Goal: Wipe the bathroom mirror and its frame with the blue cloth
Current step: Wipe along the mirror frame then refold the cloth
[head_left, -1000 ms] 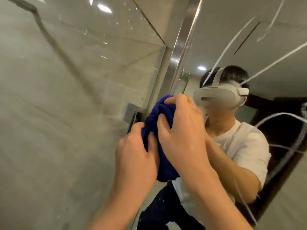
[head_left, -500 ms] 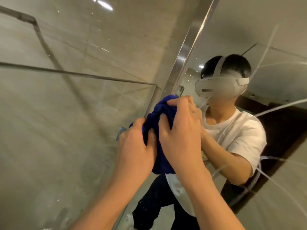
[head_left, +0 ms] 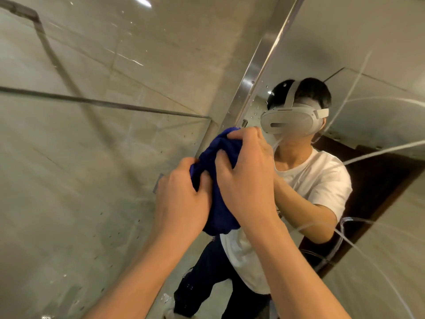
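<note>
Bathroom: tiled wall, metal-framed mirror

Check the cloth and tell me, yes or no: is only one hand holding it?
No: both the left hand and the right hand grip the bunched blue cloth at the metal frame of the mirror.

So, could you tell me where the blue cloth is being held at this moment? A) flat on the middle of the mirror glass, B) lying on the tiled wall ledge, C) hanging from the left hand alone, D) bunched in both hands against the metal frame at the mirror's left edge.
D: the blue cloth is bunched between the left hand and right hand, right at the metal frame beside the mirror.
</note>
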{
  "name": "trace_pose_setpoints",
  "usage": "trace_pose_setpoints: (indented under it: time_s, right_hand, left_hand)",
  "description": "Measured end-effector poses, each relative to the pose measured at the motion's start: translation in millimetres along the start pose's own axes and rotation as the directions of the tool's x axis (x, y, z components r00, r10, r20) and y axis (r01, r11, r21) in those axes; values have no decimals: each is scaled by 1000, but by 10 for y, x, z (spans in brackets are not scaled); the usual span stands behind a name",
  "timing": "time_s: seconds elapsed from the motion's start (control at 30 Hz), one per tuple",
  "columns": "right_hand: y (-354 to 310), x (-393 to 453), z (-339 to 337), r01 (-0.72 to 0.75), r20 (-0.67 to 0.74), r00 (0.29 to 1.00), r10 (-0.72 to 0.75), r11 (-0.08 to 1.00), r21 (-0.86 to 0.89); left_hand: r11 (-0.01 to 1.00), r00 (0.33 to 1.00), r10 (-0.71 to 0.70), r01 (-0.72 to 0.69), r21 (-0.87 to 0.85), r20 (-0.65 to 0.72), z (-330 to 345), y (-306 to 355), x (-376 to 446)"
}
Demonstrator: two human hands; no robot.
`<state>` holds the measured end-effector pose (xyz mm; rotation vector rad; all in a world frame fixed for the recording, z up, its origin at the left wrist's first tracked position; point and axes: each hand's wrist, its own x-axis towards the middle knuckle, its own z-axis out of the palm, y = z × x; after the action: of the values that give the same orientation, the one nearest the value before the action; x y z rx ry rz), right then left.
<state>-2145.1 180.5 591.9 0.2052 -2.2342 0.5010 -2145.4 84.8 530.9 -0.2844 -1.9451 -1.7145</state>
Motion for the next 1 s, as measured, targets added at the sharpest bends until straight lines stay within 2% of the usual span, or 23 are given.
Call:
trace_pose_setpoints:
  time_s: [0.07,0.17,0.27,0.53,0.63,0.77,0.83,1.0]
  right_hand:
    - [134,147,13,0,52,999,-3,998,67]
    - [18,-133,86,1,-7,1000,-2,1000,-17]
    - [-86,-503,242,33,-29,999,-33,999,10]
    - [77,-728,371,8,116,993,-13,999,46]
    - [69,-582,253,86,157,984,-85,996,3]
    - [-58,-182,-20,92,77,993,-93,996,17]
    - [-92,-29,-114,88,86,993,-87,996,-7]
    - [-33,-139,54,154,44,988,-150,982,-105]
  left_hand:
    - [1000,1000,15,-15,-2,-11,15,-15,1]
    - [1000,1000,4,-4,3,-7,7,-158,-110]
    - [998,998,-57,57,39,12,7,-354,-270]
    - [981,982,-187,188,53,-17,34,-557,-571]
    - [979,979,-202,203,27,-35,49,-395,-513]
    - [988,988,-151,152,8,-41,68,-65,-190]
    - [988,988,-153,153,27,-27,68,32,-61]
    - [986,992,-126,128,105,-24,102,-77,-142]
